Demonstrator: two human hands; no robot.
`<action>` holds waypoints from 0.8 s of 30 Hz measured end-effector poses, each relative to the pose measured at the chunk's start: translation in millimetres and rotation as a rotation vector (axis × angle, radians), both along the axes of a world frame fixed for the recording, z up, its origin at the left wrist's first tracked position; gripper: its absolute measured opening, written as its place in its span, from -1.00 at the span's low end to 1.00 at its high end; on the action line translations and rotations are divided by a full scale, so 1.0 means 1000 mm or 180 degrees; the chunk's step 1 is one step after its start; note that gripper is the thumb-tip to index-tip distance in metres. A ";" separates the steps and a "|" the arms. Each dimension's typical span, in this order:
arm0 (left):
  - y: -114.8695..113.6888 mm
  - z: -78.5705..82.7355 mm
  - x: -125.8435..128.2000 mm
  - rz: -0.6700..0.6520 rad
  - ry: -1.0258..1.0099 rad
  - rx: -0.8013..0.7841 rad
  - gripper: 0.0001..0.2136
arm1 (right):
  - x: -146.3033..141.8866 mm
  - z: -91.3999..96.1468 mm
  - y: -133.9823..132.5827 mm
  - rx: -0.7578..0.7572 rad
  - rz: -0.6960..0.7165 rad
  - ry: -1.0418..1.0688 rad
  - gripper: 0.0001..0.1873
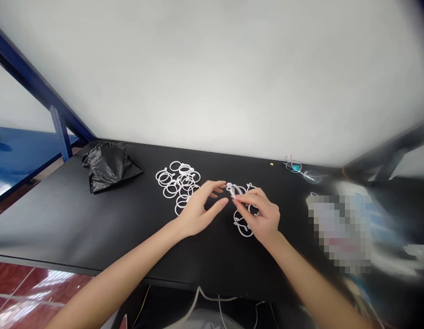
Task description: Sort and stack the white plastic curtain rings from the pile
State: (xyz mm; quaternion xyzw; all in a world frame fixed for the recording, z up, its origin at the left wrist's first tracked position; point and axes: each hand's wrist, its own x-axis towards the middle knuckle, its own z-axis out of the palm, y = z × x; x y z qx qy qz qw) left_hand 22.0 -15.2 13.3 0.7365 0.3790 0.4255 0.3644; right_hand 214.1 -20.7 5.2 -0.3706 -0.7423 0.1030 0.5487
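A heap of several white plastic rings [179,180] lies on the black table [61,219]. My left hand [200,208] hovers just right of the heap, fingers spread and curved, holding nothing. My right hand [260,212] pinches a small white ring piece [231,188] between thumb and fingers. A second, smaller cluster of white rings [244,226] lies under and beside my right hand, partly hidden by it.
A crumpled black plastic bag [107,167] sits at the table's back left. A pair of glasses [303,171] lies at the back right near the white wall. A blurred-out patch [340,230] covers the right side. Blue metal framing [57,123] stands left.
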 end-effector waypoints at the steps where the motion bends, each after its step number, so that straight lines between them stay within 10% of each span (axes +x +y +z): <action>1: -0.003 0.000 0.003 -0.0224 -0.0216 -0.0318 -0.63 | -0.003 0.001 -0.003 -0.0102 0.0190 0.0077 -0.79; 8: -0.003 -0.003 0.008 -0.0542 -0.0807 -0.1281 -0.68 | -0.011 0.001 -0.011 -0.0556 0.0666 0.0180 -0.78; 16: 0.003 -0.008 0.004 0.0197 -0.1336 -0.0994 -0.65 | -0.010 0.003 -0.010 -0.0650 0.0524 0.0064 -0.81; 24: -0.003 -0.005 0.003 0.0261 -0.0176 -0.0221 -0.72 | -0.008 0.002 -0.009 -0.0710 0.0533 -0.0082 -0.82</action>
